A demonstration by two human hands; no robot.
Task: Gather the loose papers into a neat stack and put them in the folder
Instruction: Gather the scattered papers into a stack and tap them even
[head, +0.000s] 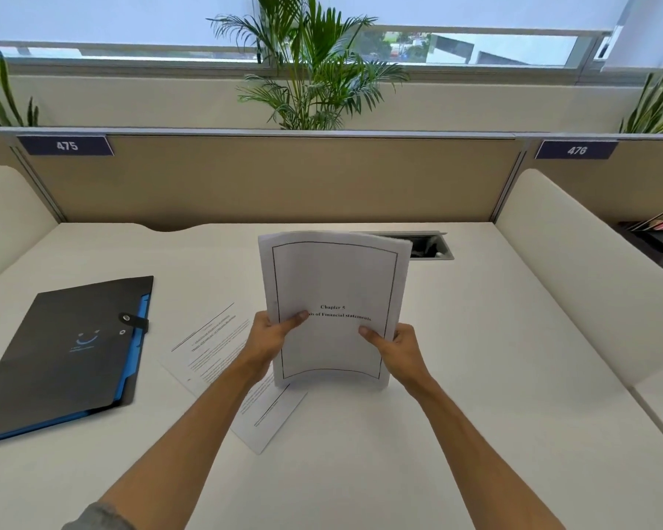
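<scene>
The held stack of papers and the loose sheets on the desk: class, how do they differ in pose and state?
The held stack stands upright on its bottom edge, gripped by the left hand and right hand; the loose sheets lie flat on the desk, untouched. The stack's edges line up; the sheets lie askew. The stack's front shows a bordered title page; the sheets show dense text. Both are white printed paper outside the closed folder.

Both forearms are bare; a grey sleeve (96, 518) edge shows on the left arm.
</scene>
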